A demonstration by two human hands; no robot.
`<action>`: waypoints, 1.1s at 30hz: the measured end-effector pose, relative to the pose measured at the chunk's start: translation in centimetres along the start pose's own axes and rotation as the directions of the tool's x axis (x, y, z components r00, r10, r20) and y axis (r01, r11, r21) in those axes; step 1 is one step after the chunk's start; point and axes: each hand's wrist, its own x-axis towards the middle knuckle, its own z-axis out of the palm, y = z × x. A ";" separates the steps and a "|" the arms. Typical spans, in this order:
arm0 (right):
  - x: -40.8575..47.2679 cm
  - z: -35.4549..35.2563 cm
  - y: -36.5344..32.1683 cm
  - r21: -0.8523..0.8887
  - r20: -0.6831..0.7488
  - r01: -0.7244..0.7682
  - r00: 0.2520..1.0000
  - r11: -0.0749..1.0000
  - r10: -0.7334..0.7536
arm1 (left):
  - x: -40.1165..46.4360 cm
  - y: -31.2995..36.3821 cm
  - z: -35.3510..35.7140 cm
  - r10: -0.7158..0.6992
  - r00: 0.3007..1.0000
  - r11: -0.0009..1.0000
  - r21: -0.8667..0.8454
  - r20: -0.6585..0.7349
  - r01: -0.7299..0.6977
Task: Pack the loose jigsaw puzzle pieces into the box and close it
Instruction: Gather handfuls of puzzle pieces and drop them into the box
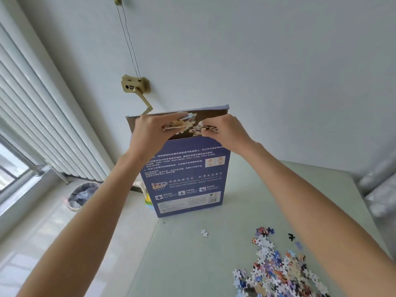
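Head view shows both hands raised to the open top of the box [184, 174], which stands upright on its short end near the far left corner of the pale surface [192, 254], its long axis vertical and its printed blue face turned toward the camera. The mouth of the box points up, and its brown inner wall shows behind the fingers.

The left hand [150, 133] has its fingers curled round a small clump of puzzle pieces [175, 124] and holds it at the mouth of the box. The right hand [227, 133] pinches a second clump [203, 128] just beside the first, thumb and fingers closed on it at the near rim. The two clumps almost meet over the opening; whether they touch cannot be told.

A loose heap of pieces [278, 273] lies on the surface at the near right, well apart from the box. One white piece [204, 233] lies alone between the heap and the box, and a black piece [291, 236] sits near the heap's far edge.

A waste bin [82, 196] stands on the floor at the left, below the window blinds [32, 108]. A crank fitting [134, 85] is fixed to the wall behind the box.
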 end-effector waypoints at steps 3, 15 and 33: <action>0.6 -0.2 0.5 0.003 0.115 0.040 0.993 0.999 -0.040 | 0.6 -0.5 0.6 -0.067 0.990 0.997 0.055 0.122 0.060; 0.7 0.5 0.4 -0.059 0.114 0.097 0.989 0.994 -0.090 | 0.8 -1.0 0.8 -0.187 0.942 0.961 0.249 0.277 0.118; 0.8 2.5 -2.5 0.082 -0.142 0.117 0.984 0.990 -0.104 | 4.1 -2.0 0.7 -0.204 0.819 0.890 0.450 0.536 -0.073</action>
